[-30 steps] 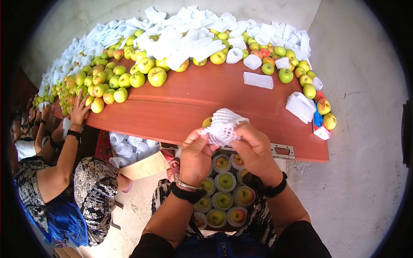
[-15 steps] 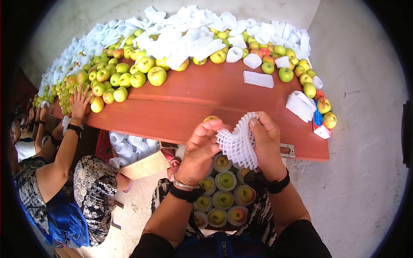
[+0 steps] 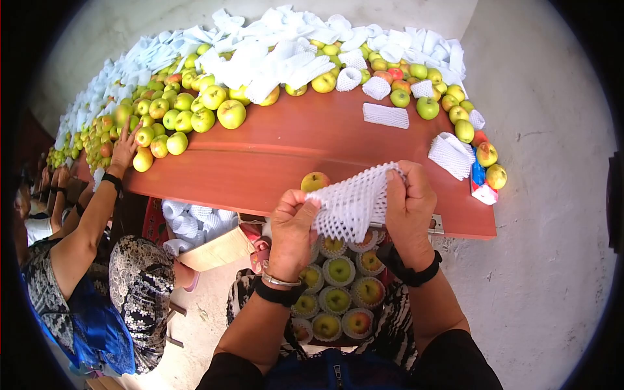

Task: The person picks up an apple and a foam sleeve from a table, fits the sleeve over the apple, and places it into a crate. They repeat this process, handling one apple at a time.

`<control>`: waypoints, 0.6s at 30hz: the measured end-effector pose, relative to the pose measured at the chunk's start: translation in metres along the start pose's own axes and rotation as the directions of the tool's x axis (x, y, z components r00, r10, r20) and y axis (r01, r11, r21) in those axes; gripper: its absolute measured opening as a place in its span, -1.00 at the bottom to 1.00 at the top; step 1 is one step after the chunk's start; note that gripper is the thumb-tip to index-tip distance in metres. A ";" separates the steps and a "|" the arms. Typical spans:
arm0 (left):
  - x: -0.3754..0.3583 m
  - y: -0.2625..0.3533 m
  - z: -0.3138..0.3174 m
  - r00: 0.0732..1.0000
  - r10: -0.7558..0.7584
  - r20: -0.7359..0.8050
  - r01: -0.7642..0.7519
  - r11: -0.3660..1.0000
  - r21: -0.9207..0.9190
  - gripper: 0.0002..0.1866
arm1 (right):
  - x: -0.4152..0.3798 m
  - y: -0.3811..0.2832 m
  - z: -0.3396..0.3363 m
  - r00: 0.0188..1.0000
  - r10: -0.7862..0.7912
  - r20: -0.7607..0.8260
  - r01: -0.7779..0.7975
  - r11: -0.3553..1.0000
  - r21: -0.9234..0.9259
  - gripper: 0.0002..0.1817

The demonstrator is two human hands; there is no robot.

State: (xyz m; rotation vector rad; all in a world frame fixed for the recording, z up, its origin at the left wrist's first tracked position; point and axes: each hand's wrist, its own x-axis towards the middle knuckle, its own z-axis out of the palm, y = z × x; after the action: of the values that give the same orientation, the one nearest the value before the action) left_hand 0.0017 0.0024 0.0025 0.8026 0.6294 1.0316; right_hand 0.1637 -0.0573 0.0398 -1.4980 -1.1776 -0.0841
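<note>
A white foam net sleeve (image 3: pixel 351 203) is stretched between my two hands above the table's near edge. My left hand (image 3: pixel 292 227) pinches its left end, and my right hand (image 3: pixel 409 203) grips the upper right end between thumb and fingers. Just behind the sleeve, one yellow-red apple (image 3: pixel 315 181) sits on the brown table (image 3: pixel 260 169), partly covered by the sleeve. Below my hands, between my knees, several apples in foam nets (image 3: pixel 338 300) stand in rows; the container's sides are mostly hidden.
Loose apples (image 3: pixel 203 119) and a heap of white foam sleeves (image 3: pixel 273 62) line the table's far side. At the left, a co-worker's hand (image 3: pixel 125 146) touches apples. A cardboard box (image 3: pixel 221 252) holds more sleeves. One folded sleeve (image 3: pixel 451 156) lies at the right.
My left hand has closed on the sleeve's left end, and the sleeve is now pulled out flat between both hands. More of the apple behind it shows.
</note>
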 end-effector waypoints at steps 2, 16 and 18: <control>0.000 0.000 0.000 0.977 0.152 -0.151 -0.129 0.980 0.151 -0.95 | 0.005 0.003 -0.003 0.997 0.010 -0.079 -0.011 1.000 -0.020 -0.89; 0.003 0.007 0.000 0.971 0.151 0.187 -0.137 0.987 -0.085 -0.65 | -0.005 -0.018 -0.002 0.950 0.054 0.308 -0.139 0.955 0.261 -0.85; 0.004 0.009 -0.004 0.968 0.185 0.171 -0.164 0.978 -0.131 -0.69 | -0.003 -0.017 -0.001 0.969 0.130 0.208 -0.218 0.845 0.489 -0.81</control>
State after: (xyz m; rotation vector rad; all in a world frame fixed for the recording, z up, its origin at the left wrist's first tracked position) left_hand -0.0043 0.0093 0.0077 0.8504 0.3435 1.1293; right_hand 0.1514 -0.0623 0.0502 -1.1416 -1.0795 0.4587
